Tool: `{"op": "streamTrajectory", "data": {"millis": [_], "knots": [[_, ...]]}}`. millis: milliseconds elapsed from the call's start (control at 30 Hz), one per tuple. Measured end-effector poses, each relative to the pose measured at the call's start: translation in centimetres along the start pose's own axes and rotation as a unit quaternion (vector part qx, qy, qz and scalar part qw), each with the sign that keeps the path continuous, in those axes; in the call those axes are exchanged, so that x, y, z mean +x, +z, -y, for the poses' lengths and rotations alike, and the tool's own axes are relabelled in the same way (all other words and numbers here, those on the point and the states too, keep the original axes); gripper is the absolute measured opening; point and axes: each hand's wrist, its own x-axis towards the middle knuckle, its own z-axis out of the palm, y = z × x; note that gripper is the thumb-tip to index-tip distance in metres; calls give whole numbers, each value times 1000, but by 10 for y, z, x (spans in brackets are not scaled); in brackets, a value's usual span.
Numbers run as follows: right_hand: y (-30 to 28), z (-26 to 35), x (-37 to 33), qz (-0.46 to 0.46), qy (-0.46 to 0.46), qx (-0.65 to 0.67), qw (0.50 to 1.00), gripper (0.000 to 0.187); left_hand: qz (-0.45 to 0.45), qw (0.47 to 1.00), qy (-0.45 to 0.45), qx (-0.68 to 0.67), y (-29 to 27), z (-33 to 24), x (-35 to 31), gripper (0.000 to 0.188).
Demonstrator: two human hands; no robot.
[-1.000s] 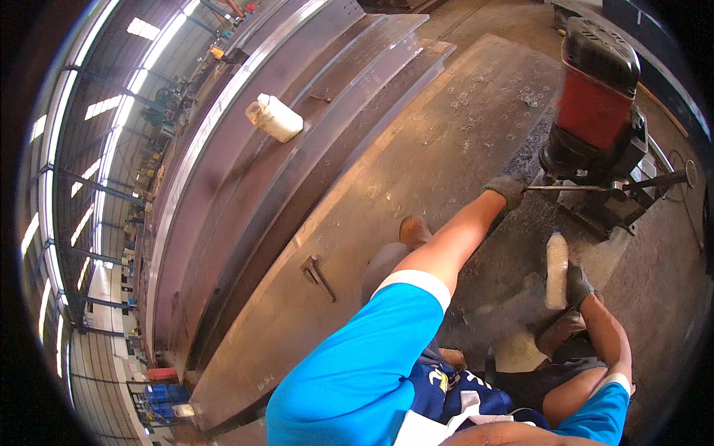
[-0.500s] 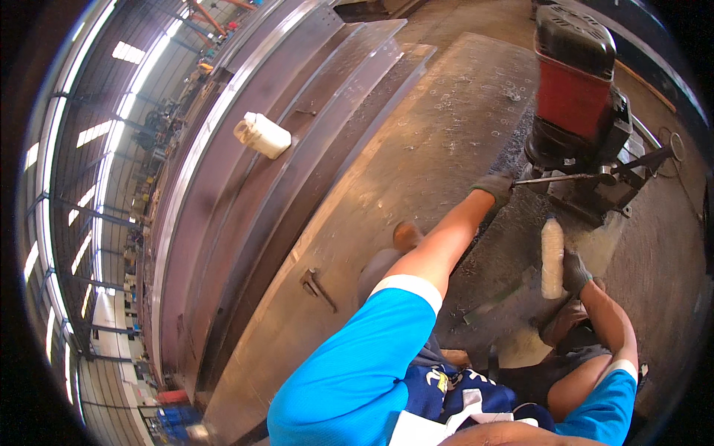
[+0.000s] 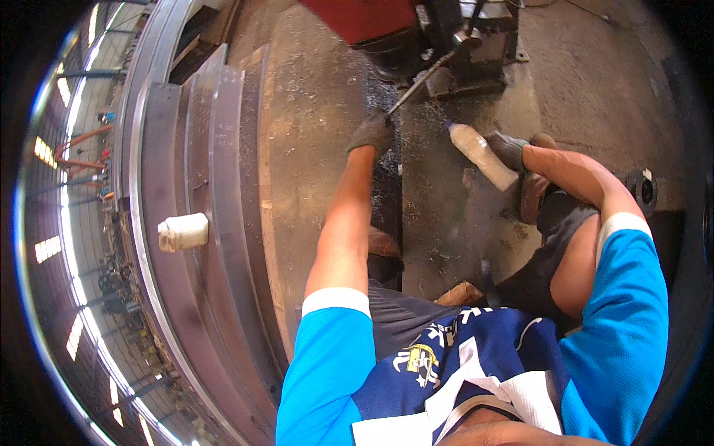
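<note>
My left hand [image 3: 372, 132], in a grey work glove, is closed round the end of a long metal lever [image 3: 424, 80]. This lever runs up to the hub of a red and black drilling machine [image 3: 375, 22], whose upper part is cut off by the picture's edge. My gloved right hand [image 3: 508, 151] grips a clear plastic bottle [image 3: 482, 156] of whitish liquid from its right side. The bottle slants, its blue-capped end pointing up and left toward the machine's base. Part of the right hand's fingers is hidden behind the bottle.
Metal shavings [image 3: 383, 178] lie along the plate's edge below the machine. Long steel beams [image 3: 227, 149] are stacked on the left, with a white plastic jug [image 3: 184, 232] on them. A dark round object [image 3: 641, 191] sits at the far right.
The view has turned, so the machine now sits higher and further left and the jug lower and further left. Both hands keep their grips; the bottle appears more slanted in the picture.
</note>
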Motion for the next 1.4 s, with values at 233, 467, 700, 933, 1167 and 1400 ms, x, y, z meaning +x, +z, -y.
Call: {"op": "streamTrajectory", "data": {"millis": [233,467,700,933,1167,1400], "knots": [[19,-22,12,-30,-38,-34,998,48,4,1000,-16,15,-10,-6,-10,44],[14,-18,12,-17,-53,-32,998,40,45,994,-30,90,-16,-12,-9,43],[-6,20,-13,-8,38,198,979,38,43,997,-18,58,-19,-16,-22,40],[10,7,15,35,63,476,877,43,-22,999,-5,-24,-10,-12,-21,38],[2,3,3,43,34,220,974,47,-17,1000,1,4,-5,-9,-15,38],[8,2,1,71,111,458,879,48,-24,1000,5,-12,-9,-13,-22,38]]}}
